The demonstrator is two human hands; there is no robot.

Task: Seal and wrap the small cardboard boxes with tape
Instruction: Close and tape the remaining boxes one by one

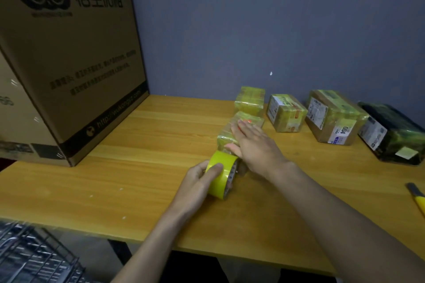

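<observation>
My left hand (202,181) grips a yellow tape roll (222,174) held on edge just in front of a small tape-wrapped cardboard box (226,139) in the middle of the wooden table (138,167). My right hand (255,145) lies flat, fingers stretched, on top of that box. A stretch of clear tape seems to run from the roll to the box's near side. Behind it stands another small wrapped box (249,101). To the right lie two taped boxes with labels (285,112) (333,119) and a dark wrapped parcel (393,133).
A very large printed cardboard carton (69,57) stands at the table's back left against a blue-grey wall. A yellow-handled cutter (417,195) lies at the right edge. A wire rack (34,255) is below the table's front left corner.
</observation>
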